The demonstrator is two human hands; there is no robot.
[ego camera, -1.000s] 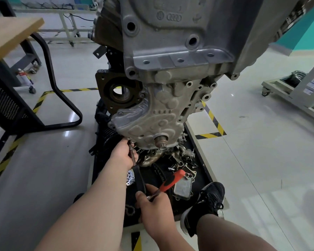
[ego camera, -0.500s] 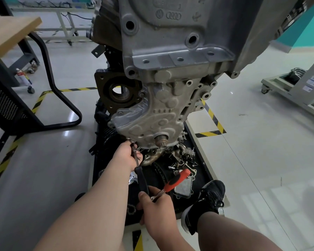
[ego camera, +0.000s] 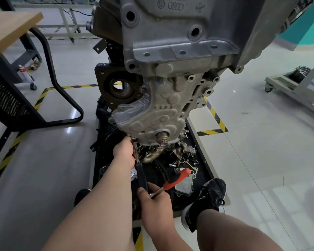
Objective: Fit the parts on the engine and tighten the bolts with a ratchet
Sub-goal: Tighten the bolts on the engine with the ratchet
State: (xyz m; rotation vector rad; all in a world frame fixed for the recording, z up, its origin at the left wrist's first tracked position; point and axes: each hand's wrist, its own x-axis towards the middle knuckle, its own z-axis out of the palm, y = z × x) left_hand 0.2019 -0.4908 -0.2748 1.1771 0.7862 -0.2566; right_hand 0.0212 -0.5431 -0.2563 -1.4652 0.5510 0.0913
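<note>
While I look down through the head camera, the engine point(ego camera: 179, 57) fills the upper centre of the frame, with its grey timing cover point(ego camera: 152, 120) below it in the middle and the crankshaft end point(ego camera: 162, 138) poking out near the cover's bottom edge. At the cover's lower left corner my left hand point(ego camera: 124, 151) is curled round the thin metal shaft of a black-handled driver point(ego camera: 141, 176), which slants down toward the bottom centre. Lower down, my right hand point(ego camera: 154, 200) grips the metal neck of the ratchet point(ego camera: 178, 178) just beside the driver's black handle; the ratchet's orange handle points to the upper right. Whether the two tools are joined I cannot tell. Under the engine a black tray point(ego camera: 204, 156) holds loose bolts and metal parts point(ego camera: 184, 154). My black shoe point(ego camera: 211, 194) rests at the tray's lower right corner. A wooden table point(ego camera: 11, 28) stands at the upper left
</note>
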